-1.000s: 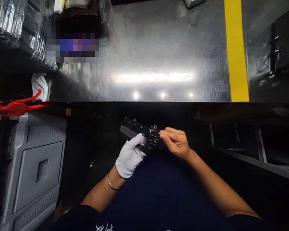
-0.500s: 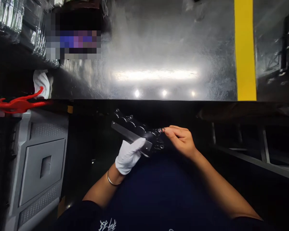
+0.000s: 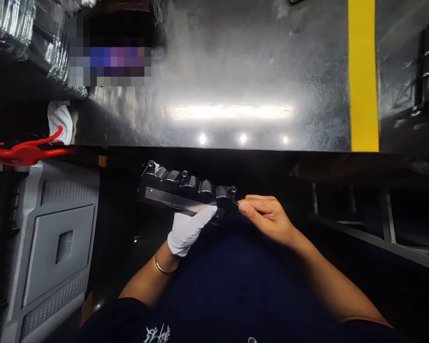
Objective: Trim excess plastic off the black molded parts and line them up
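Note:
My left hand (image 3: 188, 229), in a white glove, grips a long black part (image 3: 175, 189) with ribbed humps, small mounting holes and a shiny flat strip along its side. The part lies nearly level in front of my body, below the bench edge. My bare right hand (image 3: 268, 216) is pinched at the part's right end, thumb and forefinger pressed together on something too small to make out.
A shiny metal bench top (image 3: 236, 81) with a yellow stripe (image 3: 362, 76) spans the upper view. A red clamp (image 3: 25, 152) and a white cloth (image 3: 59, 121) sit at the left. A grey cabinet (image 3: 53, 243) stands lower left, a metal frame (image 3: 379, 228) lower right.
The black part has swung from pointing away and up-left to lying nearly level, its far end now further left. My right hand stays pinched at its right end.

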A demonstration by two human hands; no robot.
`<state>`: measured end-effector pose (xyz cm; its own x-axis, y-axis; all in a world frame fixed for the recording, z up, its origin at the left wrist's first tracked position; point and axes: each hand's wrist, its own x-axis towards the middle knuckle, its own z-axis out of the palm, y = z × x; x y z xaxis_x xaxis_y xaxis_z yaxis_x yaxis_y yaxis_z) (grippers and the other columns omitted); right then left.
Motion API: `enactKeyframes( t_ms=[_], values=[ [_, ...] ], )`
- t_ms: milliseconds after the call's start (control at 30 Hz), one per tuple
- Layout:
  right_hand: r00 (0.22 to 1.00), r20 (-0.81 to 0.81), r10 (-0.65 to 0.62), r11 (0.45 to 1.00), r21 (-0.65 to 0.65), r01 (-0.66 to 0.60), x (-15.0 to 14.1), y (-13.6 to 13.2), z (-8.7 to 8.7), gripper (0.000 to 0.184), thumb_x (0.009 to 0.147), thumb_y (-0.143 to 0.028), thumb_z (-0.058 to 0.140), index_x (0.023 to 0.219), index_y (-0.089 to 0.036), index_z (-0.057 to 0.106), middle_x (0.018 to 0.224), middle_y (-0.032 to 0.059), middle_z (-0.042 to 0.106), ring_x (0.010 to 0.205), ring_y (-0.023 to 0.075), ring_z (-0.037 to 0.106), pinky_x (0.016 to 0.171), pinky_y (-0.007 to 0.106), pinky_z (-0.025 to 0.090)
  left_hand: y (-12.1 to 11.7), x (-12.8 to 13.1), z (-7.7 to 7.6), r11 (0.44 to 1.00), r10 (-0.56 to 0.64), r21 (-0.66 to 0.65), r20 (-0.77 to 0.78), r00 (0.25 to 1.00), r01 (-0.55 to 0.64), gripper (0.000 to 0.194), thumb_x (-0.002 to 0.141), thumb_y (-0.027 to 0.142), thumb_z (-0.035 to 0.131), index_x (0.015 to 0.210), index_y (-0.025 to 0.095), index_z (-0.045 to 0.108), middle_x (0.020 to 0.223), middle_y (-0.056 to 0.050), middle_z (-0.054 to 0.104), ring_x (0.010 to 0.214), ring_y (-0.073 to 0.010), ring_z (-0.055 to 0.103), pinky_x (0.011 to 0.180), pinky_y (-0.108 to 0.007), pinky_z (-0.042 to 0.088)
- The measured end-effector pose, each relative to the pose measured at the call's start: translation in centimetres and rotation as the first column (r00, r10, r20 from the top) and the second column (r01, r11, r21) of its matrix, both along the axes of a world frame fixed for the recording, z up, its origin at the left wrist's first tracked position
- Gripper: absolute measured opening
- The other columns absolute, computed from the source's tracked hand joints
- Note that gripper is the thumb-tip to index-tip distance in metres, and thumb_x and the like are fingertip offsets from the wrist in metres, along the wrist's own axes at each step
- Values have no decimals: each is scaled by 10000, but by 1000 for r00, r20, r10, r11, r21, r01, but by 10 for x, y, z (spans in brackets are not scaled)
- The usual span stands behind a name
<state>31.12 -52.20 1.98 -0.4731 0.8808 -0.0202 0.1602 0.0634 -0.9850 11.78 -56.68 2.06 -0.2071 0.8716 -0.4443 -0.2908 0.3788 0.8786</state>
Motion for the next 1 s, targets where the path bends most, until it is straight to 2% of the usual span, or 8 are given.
enactKeyframes(
  t_ms=[133,233,367,433,500,600,833,1000],
  values=[
    [1000,14,10,999,-37,-10,0,4,-3,359,933,-323,509,646,-169,660,574,8,548,530,112,515,501,248,419,1,-1,1,999,-38,-19,15,999,39,147,660,166,807,796,189,757,845,-25,760,802,-189,708,830,-298,569],
    [981,126,-145,984,122,130,-3,4,-11,259,915,-332,552,782,-184,717,636,30,641,565,131,574,548,261,466,2,2,4,999,-14,-46,58,998,16,143,672,199,809,800,167,754,848,-30,757,810,-173,706,832,-271,571],
    [828,270,-492,822,458,339,-2,7,-18,220,884,-380,605,948,-188,691,718,48,677,571,141,581,582,280,486,7,7,10,983,77,-181,265,961,-29,213,690,285,805,832,151,719,791,-14,734,698,-157,698,573,-226,592],
    [853,281,-439,840,465,279,1,9,-15,196,897,-363,593,959,-189,657,734,36,674,568,130,587,554,255,482,9,8,12,971,78,-241,288,954,-6,227,698,294,798,839,144,700,785,-8,723,649,-152,690,459,-206,565],
    [929,277,-245,902,416,113,4,11,-9,137,925,-298,552,915,-193,639,721,18,666,582,119,602,547,227,483,11,8,13,968,77,-250,266,961,-8,239,699,279,796,869,148,691,825,-5,721,667,-151,695,444,-196,568],
    [953,293,-74,912,406,-55,6,12,-1,193,950,-224,494,816,-184,628,683,17,653,597,113,609,567,217,481,11,7,14,968,55,-251,252,966,11,259,708,266,787,920,152,692,832,-7,719,675,-150,700,448,-186,577],
    [917,377,-132,902,430,-47,2,9,-2,224,932,-235,531,762,-159,655,657,31,671,563,118,616,551,224,479,10,7,17,965,29,-259,245,969,37,380,727,270,767,1082,166,680,859,-15,731,732,-171,713,457,-178,577],
    [908,389,-153,905,423,-29,1,6,-4,219,933,-242,532,794,-157,677,683,35,695,588,125,642,567,223,496,10,7,18,961,12,-272,241,970,55,310,764,265,728,1045,140,688,913,-39,739,780,-183,717,477,-181,579]
  ],
)
